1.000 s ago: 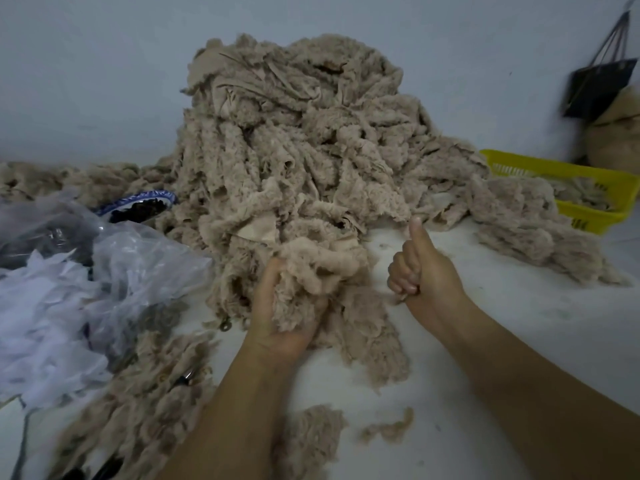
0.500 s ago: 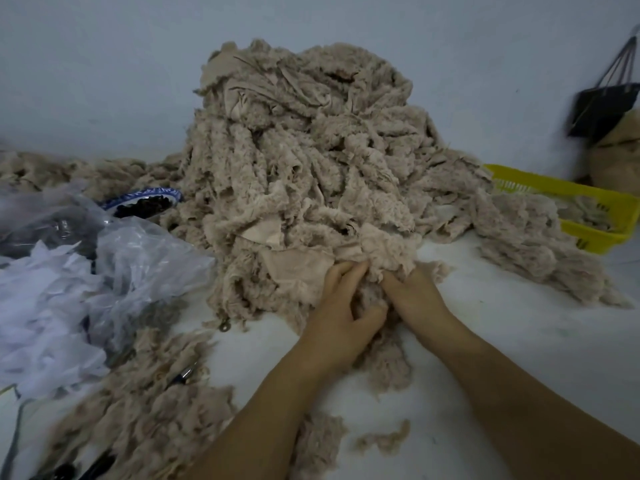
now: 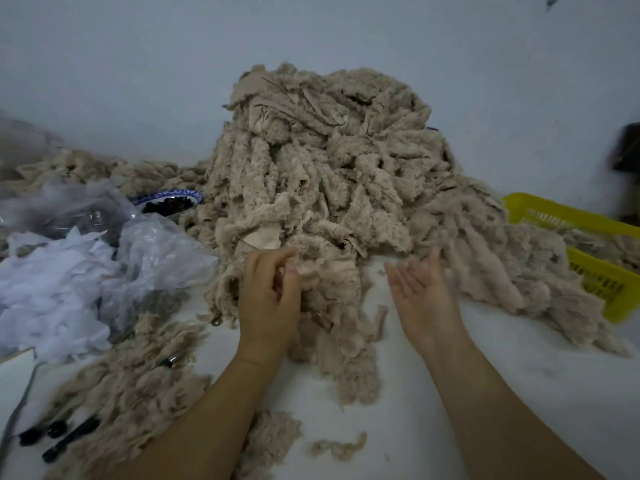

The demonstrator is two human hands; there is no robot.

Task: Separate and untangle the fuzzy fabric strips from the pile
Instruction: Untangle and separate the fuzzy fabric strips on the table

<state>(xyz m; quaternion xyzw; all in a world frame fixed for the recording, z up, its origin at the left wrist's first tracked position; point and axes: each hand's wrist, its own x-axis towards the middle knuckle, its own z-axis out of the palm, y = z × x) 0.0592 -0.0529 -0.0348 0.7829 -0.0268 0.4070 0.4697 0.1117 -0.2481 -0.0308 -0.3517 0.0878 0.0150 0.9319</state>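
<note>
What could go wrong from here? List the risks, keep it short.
1. The left hand pinches a strip at the foot of the tall pile; a hard pull could bring upper strips sliding down.
2. The right hand is open and braces nothing, so the tangle may tighten instead of parting.
3. The bowl sits at the pile's left edge; dragged strips could tip it.

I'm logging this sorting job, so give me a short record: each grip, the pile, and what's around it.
left grip: hand, fingers curled, pinching a strip at the pile's front
right grip: hand open, palm showing, holding nothing
pile: tall tangle of beige fuzzy strips by the wall
right of pile: yellow basket with some strips inside
left of pile: plastic bags, white scraps, blue-rimmed bowl
table: white, loose tufts in front
</note>
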